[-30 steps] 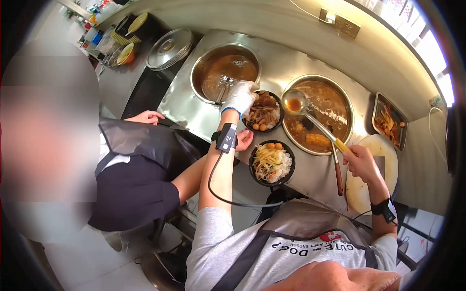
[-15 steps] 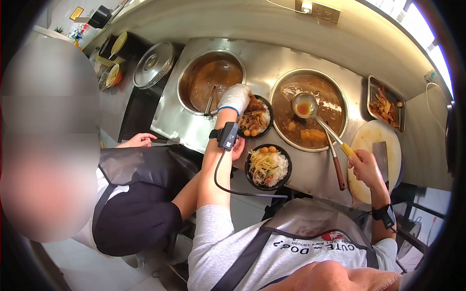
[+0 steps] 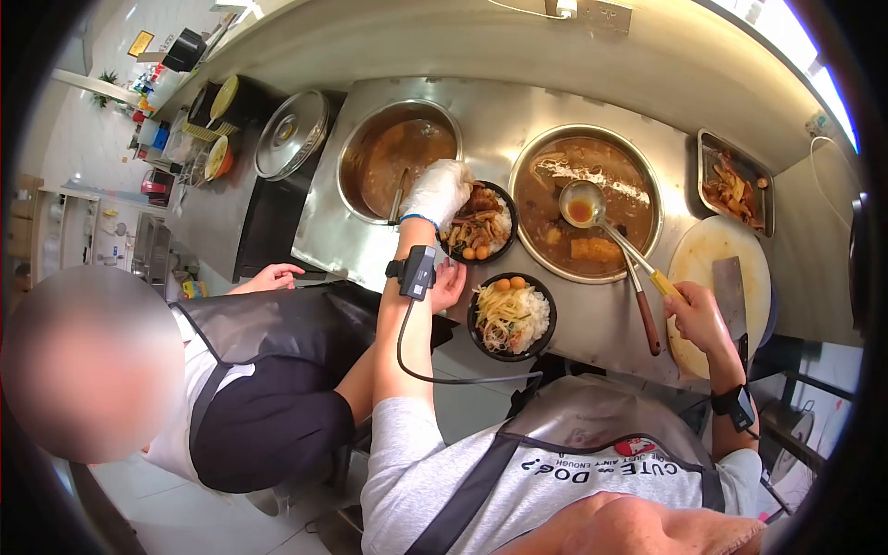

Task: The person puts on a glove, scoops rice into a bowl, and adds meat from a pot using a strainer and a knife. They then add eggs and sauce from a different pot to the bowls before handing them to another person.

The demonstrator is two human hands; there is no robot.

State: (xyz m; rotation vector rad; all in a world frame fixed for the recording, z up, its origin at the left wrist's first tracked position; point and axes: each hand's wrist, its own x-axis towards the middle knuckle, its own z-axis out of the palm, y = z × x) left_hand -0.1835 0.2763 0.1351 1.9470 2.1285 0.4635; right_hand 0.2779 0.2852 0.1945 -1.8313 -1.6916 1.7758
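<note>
My left hand (image 3: 437, 192), in a loose clear glove, is over the left edge of a black bowl (image 3: 479, 222) of rice, meat, greens and small round brown pieces. The back of the glove faces me and hides its fingers. My right hand (image 3: 699, 319) is wrapped round the yellow handle of a ladle (image 3: 582, 203). The ladle's bowl, with brown liquid in it, is over the right pot (image 3: 659, 231) of brown broth. Nearer me stands a second black bowl (image 3: 553, 324) with rice, pale shreds and round brown pieces.
A left pot (image 3: 344, 171) holds brown sauce and a utensil. A wooden-handled tool (image 3: 647, 319) leans from the right pot. A cleaver (image 3: 729, 289) lies on a round board (image 3: 689, 264), below a metal tray (image 3: 760, 227) of food. A co-worker (image 3: 268, 407) stands at left.
My left hand has shifted slightly left and down, from over the meat to the bowl's edge. The ladle stays over the right pot. The co-worker's head has moved down in view.
</note>
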